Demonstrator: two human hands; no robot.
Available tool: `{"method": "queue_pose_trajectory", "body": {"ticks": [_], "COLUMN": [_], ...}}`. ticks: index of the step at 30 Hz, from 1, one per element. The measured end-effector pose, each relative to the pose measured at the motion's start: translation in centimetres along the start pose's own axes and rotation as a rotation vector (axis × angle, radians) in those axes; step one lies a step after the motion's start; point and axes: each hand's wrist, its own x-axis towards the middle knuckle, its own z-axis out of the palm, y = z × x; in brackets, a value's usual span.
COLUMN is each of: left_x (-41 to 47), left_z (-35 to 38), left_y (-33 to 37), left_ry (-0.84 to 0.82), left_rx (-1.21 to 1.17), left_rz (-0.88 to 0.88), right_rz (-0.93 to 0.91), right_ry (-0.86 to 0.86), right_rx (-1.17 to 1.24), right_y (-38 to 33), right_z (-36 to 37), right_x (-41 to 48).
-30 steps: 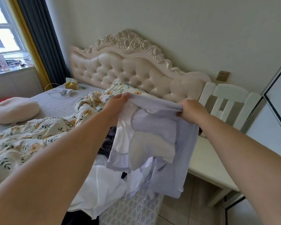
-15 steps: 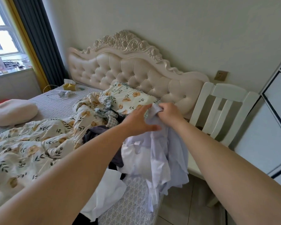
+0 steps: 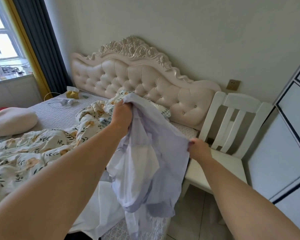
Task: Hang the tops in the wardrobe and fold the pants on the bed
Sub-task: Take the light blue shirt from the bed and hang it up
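Up high, left hand (image 3: 121, 116) grips bunched lilac top (image 3: 152, 163); right hand (image 3: 198, 149), lower, pinches its edge. Top hangs between them above bed edge (image 3: 145, 227). White garment (image 3: 102, 210) below left forearm, floral duvet (image 3: 33, 156) further left, white chair (image 3: 232, 122) beyond right hand.

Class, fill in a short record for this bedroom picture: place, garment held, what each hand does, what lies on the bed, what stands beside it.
Place: bedroom, at the bed with a padded headboard
Garment held: lilac shirt, lifted above the bed, hanging crumpled
Hands: left grip clutches its bunched upper part; right grip pinches its edge, lower and to the right
On the bed: flowered quilt, pillow, white garment
Beside the bed: white chair, then wardrobe
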Motion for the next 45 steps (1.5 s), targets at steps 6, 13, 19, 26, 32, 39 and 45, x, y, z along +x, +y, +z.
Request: {"method": "queue_pose_trajectory", "body": {"ticks": [6,13,19,26,32,39,45], "left_x": [3.2,0.4,0.9,-1.3,-0.4,-2.2,-3.2], "left_z": [-5.0,0.3,0.5,1.0,-1.8,-0.9,1.4], "left_y": [-3.2,-3.2,-2.8,-0.1,-1.7,-3.3,-3.8], "left_ry": [0.066,-0.412,-0.152,-0.141,-0.100,-0.568,-0.368], "left_rx": [0.814,0.877,0.340,-0.170,-0.152,0.229,0.184], "left_rz": [-0.022,0.163,-0.171,-0.262,-0.344,-0.301,-0.238], "right_rz": [-0.157,-0.590,-0.359,-0.491,-0.190,-0.564,-0.657], "right_ry": [0.088,-0.012,-0.389,-0.434,0.039,0.198,-0.370], "right_rx": [0.553,0.341,0.565,-0.458,0.341,0.260,0.358], "right_y": [-8.8,-15.7,-11.8,-6.9,-8.9,-14.9,-15.7], "right_z": [-1.8,-0.5,0.5,4.6,1.6,-2.8,-2.2], "right_x": [1.1,-2.7,-2.2,-1.9,0.7,-2.7,-7.1]}}
